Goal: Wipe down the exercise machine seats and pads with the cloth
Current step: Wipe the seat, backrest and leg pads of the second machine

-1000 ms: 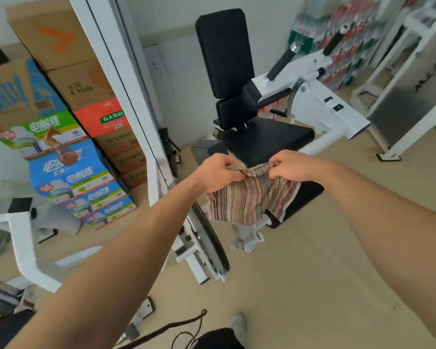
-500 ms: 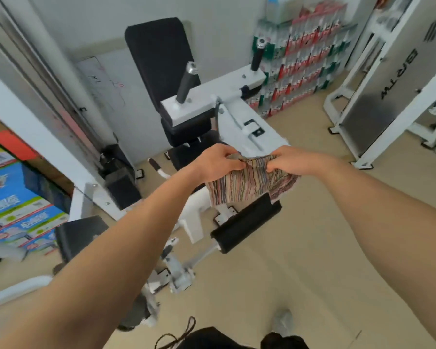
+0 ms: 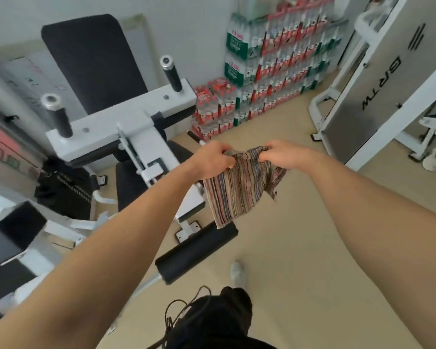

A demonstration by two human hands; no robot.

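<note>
While the view is swinging right past the black padded seat (image 3: pixel 131 182), both hands — left hand (image 3: pixel 213 161), right hand (image 3: pixel 281 152) — are still pinching the striped multicoloured cloth (image 3: pixel 239 190), hanging above the black cylindrical foam roller pad (image 3: pixel 196 253) — wiping not yet begun.

A gym: padded exercise machine (image 3: pixel 126 127), stacked bottled water packs (image 3: pixel 269 69).

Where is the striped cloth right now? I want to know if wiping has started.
In the head view, the striped cloth hangs centre frame, pinched along its top edge between the left hand and right hand, in the air above the black roller pad.
</note>
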